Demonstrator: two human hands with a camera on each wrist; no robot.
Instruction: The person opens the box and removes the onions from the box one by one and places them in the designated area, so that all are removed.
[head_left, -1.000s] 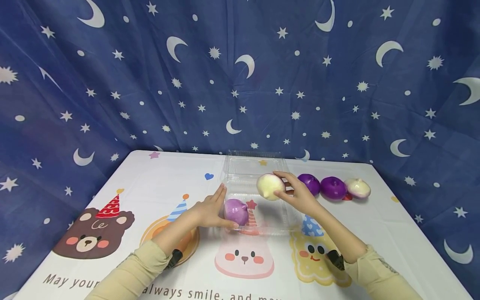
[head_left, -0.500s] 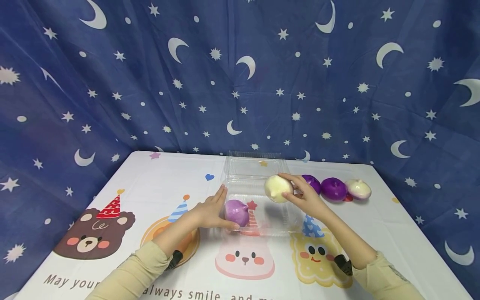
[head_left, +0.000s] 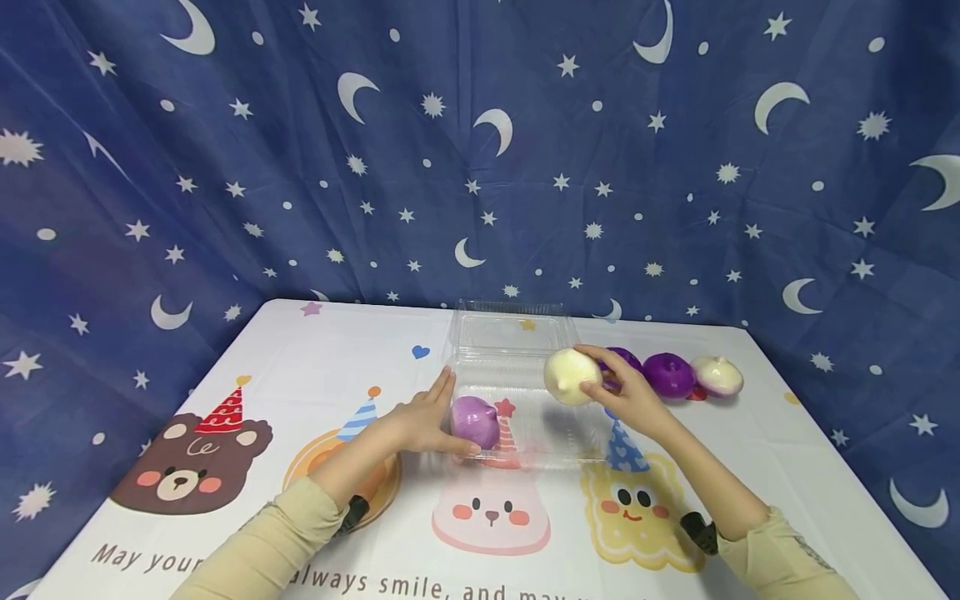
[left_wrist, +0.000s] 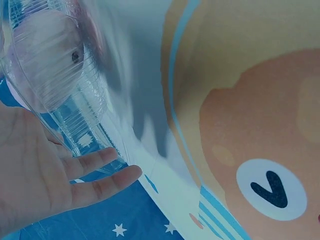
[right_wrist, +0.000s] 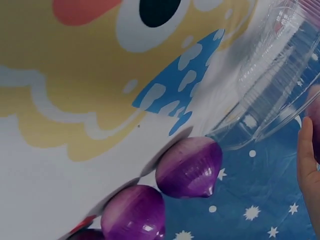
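My right hand (head_left: 628, 395) grips a pale, cream-coloured onion (head_left: 568, 375) above the right part of a clear plastic clamshell box (head_left: 528, 457). Inside the box, at its left, rests a light purple onion (head_left: 474, 422). My left hand (head_left: 426, 422) lies along the box's left side with its fingers extended, the thumb at the near edge. In the left wrist view those fingers (left_wrist: 97, 190) look straight against the clear wall. The right wrist view catches only a sliver of the right hand (right_wrist: 308, 155) and of its onion.
Right of the box stand a dark purple onion (head_left: 617, 362), partly behind the right hand, another dark purple onion (head_left: 669, 376) and a whitish one (head_left: 717, 377) in a row. The box's lid (head_left: 487, 329) is folded back towards the blue curtain (head_left: 420, 150).
My right hand has moved a little to the right with the pale onion, still over the box. The left hand and the light purple onion have stayed in place.
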